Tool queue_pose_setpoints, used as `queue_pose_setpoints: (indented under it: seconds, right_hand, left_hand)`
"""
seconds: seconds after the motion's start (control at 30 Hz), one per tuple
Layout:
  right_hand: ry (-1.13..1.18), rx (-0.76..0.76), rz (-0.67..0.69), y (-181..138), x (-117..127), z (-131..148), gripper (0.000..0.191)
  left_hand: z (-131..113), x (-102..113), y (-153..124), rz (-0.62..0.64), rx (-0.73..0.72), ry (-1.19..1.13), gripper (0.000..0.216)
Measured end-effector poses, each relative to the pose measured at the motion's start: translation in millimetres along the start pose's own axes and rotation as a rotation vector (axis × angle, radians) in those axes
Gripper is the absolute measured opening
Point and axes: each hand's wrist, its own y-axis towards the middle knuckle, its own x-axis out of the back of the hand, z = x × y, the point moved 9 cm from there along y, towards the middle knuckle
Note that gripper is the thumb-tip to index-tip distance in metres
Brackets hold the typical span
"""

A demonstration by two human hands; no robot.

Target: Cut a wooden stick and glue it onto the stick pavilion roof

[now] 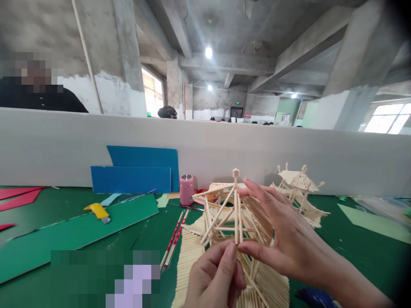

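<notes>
A pagoda-like model of thin wooden sticks (224, 214) stands on the green table in front of me. My left hand (215, 278) is closed in a pinch on the lower end of the upright centre stick (236, 205). My right hand (285, 235) cups the model's right side, its fingers spread and its thumb touching the same stick near the bottom. A flat mat of sticks (189, 252) lies under the model.
A second stick model (300, 188) stands at the right by the white partition (64, 145). A pink cylinder (186, 189), red-striped sticks (173, 239), a yellow utility knife (98, 212), blue boards (138, 171) and green card (73, 235) lie left. A person sits beyond the partition.
</notes>
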Motion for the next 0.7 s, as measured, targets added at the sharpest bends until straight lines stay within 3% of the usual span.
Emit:
queue_pose_setpoints:
  seconds: [0.3, 0.7]
  right_hand:
    - [-0.026, 0.013, 0.009, -2, -3, -3, 0.082]
    - [0.065, -0.023, -0.035, -9, 3, -11, 0.083]
  left_hand:
    - [1, -4, 6, 0.056, -0.031, 0.104, 0.035]
    - [-1, -5, 7, 0.059, -0.048, 0.050, 0.030]
